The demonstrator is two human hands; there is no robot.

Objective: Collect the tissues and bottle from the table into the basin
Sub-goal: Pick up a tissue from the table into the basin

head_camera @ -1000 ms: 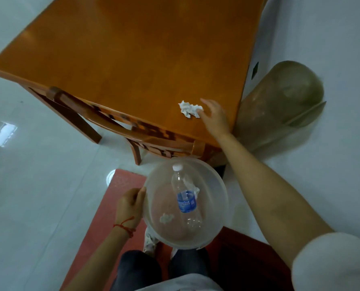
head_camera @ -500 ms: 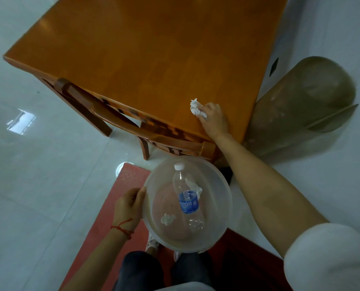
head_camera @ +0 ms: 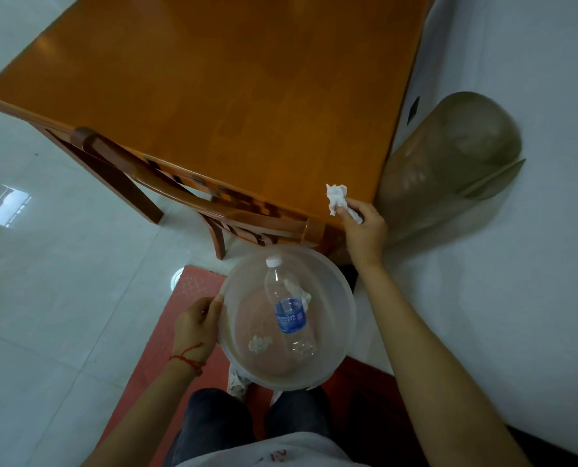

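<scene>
Since half a second ago the right hand (head_camera: pixel 365 230) has drawn back from the worktop (head_camera: pixel 230 96) toward its near corner, lifting the crumpled tissue (head_camera: pixel 336 197) with it — the white wad now sticks up from the grip, pinched between closed fingers just above the worktop edge. From the head view the left hand (head_camera: pixel 196 326) keeps its clenched hold on the rim of the translucent basin (head_camera: pixel 344 298), held below the worktop; inside lie the clear bottle (head_camera: pixel 289 311) with its blue label and two crumpled tissues (head_camera: pixel 260 343).
</scene>
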